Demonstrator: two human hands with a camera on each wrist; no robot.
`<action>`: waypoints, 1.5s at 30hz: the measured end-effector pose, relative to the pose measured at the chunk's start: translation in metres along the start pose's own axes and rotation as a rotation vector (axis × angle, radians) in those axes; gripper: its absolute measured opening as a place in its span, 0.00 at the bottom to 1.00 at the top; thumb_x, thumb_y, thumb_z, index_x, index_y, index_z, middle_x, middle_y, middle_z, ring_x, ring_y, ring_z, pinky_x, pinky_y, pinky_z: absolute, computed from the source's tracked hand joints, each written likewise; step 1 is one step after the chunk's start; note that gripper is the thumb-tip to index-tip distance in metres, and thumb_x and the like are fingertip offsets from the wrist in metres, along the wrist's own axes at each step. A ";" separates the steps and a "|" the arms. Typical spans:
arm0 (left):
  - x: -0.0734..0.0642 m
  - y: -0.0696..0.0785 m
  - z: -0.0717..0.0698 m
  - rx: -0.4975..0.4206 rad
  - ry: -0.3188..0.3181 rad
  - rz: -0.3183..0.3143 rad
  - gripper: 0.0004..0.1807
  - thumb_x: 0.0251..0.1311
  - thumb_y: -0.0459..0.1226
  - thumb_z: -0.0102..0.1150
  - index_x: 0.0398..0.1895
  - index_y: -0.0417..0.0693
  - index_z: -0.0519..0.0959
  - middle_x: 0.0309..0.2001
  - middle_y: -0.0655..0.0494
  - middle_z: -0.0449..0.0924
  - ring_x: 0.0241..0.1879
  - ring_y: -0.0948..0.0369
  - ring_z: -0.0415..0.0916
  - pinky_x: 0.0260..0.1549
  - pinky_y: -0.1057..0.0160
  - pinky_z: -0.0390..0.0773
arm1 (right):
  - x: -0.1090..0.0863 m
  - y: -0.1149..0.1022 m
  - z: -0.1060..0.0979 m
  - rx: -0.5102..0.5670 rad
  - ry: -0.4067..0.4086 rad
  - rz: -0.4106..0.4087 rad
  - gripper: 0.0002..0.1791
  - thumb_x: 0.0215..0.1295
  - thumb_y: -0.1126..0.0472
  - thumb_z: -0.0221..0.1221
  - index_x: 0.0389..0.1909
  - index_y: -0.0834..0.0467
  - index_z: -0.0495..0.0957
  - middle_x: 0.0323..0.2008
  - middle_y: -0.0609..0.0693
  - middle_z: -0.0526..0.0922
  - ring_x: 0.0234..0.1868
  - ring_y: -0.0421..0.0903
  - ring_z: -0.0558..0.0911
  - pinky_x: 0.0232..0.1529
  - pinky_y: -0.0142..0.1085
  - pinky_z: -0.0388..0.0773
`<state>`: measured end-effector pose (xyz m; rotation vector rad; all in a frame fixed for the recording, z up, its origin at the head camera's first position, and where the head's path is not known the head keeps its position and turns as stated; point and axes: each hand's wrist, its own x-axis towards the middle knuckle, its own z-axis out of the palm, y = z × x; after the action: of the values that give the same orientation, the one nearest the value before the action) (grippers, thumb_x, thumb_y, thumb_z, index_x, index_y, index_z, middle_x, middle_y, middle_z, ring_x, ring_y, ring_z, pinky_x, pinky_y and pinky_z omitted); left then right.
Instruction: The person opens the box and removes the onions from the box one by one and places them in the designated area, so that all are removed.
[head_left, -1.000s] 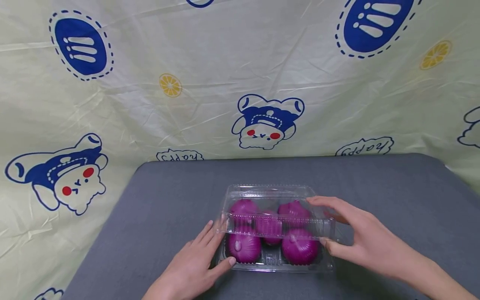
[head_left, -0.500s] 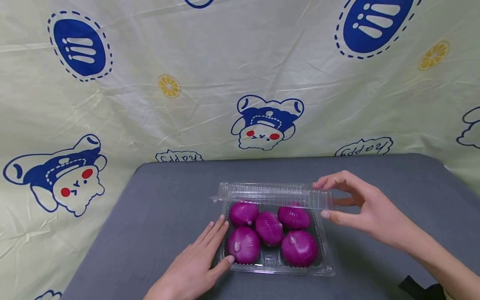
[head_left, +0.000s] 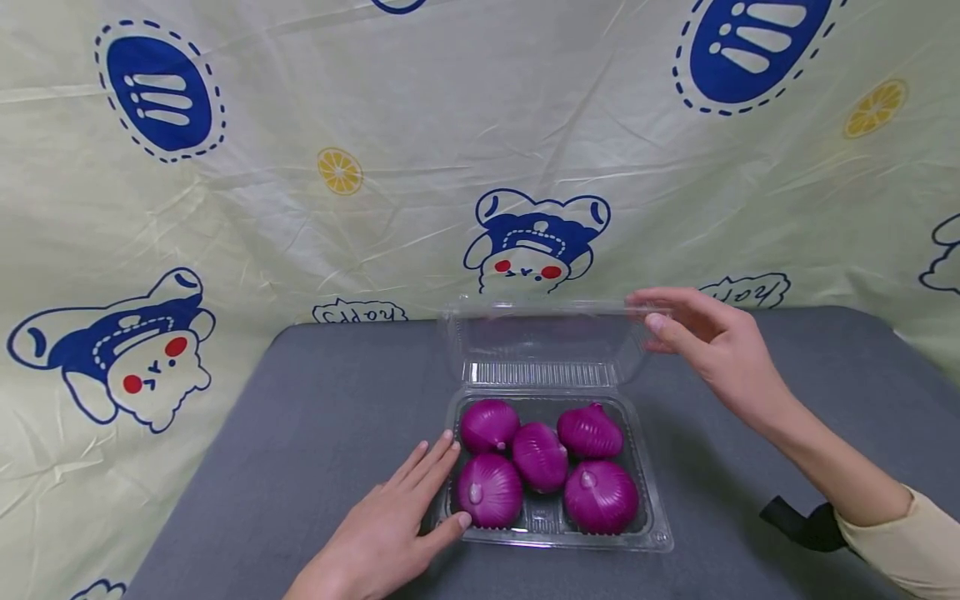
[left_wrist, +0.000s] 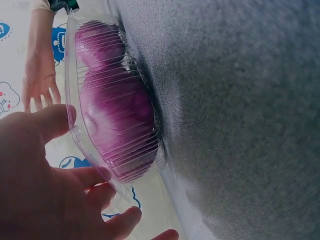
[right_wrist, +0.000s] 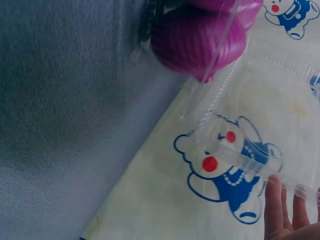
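Note:
A clear plastic clamshell box point(head_left: 562, 542) sits on the table with several purple onions point(head_left: 600, 497) in its base. Its hinged lid point(head_left: 540, 342) stands raised at the back, tilted upright. Along the box's left side rests my left hand point(head_left: 382, 521), fingers fairly straight, thumb near the front left corner. The left wrist view shows the thumb and fingers touching the rim point(left_wrist: 72, 75). My right hand point(head_left: 720, 342) pinches the lid's right edge between thumb and fingers. In the right wrist view, fingertips point(right_wrist: 272, 187) show against the clear lid.
A grey cloth covers the table point(head_left: 337, 400). Behind it hangs a pale curtain point(head_left: 420, 242) printed with cartoon figures. A black strap point(head_left: 806, 525) hangs by the right sleeve point(head_left: 892, 533).
The lid has swung up and back from over the onions, uncovering them. My right hand has moved away and upward with its edge. My left hand has stayed at the box's left side.

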<state>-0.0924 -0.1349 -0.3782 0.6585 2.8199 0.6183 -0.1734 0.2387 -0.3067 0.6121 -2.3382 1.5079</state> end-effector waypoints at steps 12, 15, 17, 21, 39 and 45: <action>-0.002 -0.002 0.002 -0.013 0.014 0.017 0.42 0.67 0.67 0.40 0.78 0.60 0.53 0.77 0.70 0.44 0.75 0.56 0.45 0.63 0.42 0.64 | 0.029 0.030 0.012 0.089 0.022 0.068 0.26 0.74 0.61 0.54 0.72 0.50 0.67 0.68 0.54 0.70 0.57 0.39 0.79 0.45 0.30 0.80; -0.002 -0.002 0.001 -0.013 0.008 0.010 0.42 0.67 0.67 0.40 0.79 0.61 0.53 0.77 0.70 0.44 0.75 0.56 0.44 0.63 0.42 0.64 | 0.033 0.040 0.014 0.175 0.017 0.112 0.28 0.74 0.62 0.55 0.73 0.53 0.64 0.68 0.56 0.69 0.57 0.39 0.78 0.47 0.30 0.79; -0.001 -0.002 0.001 -0.017 0.006 0.005 0.42 0.66 0.67 0.40 0.79 0.61 0.53 0.77 0.70 0.44 0.75 0.56 0.44 0.62 0.41 0.64 | 0.035 0.049 0.016 0.278 0.014 0.165 0.31 0.73 0.62 0.56 0.74 0.54 0.62 0.70 0.56 0.67 0.59 0.40 0.78 0.49 0.31 0.78; -0.001 -0.002 0.001 -0.030 0.003 0.001 0.42 0.66 0.67 0.41 0.78 0.62 0.53 0.77 0.71 0.44 0.75 0.56 0.45 0.62 0.41 0.64 | 0.037 0.068 0.019 0.466 -0.003 0.304 0.34 0.71 0.63 0.58 0.75 0.56 0.58 0.72 0.55 0.64 0.61 0.41 0.76 0.54 0.33 0.76; -0.001 -0.002 0.000 -0.029 -0.001 -0.008 0.41 0.66 0.68 0.40 0.79 0.65 0.51 0.77 0.71 0.43 0.76 0.57 0.44 0.60 0.38 0.64 | 0.032 0.097 0.032 0.395 -0.078 0.505 0.37 0.73 0.59 0.57 0.77 0.56 0.52 0.70 0.61 0.59 0.57 0.44 0.73 0.55 0.31 0.74; -0.002 -0.002 0.000 -0.021 -0.002 -0.018 0.42 0.66 0.68 0.40 0.79 0.65 0.51 0.77 0.72 0.43 0.75 0.58 0.44 0.59 0.36 0.65 | 0.028 0.098 0.034 0.338 -0.146 0.583 0.40 0.74 0.61 0.54 0.79 0.55 0.43 0.75 0.61 0.53 0.69 0.56 0.63 0.64 0.43 0.68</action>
<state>-0.0917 -0.1373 -0.3791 0.6289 2.8110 0.6424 -0.2472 0.2378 -0.3849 0.0999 -2.5248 2.2052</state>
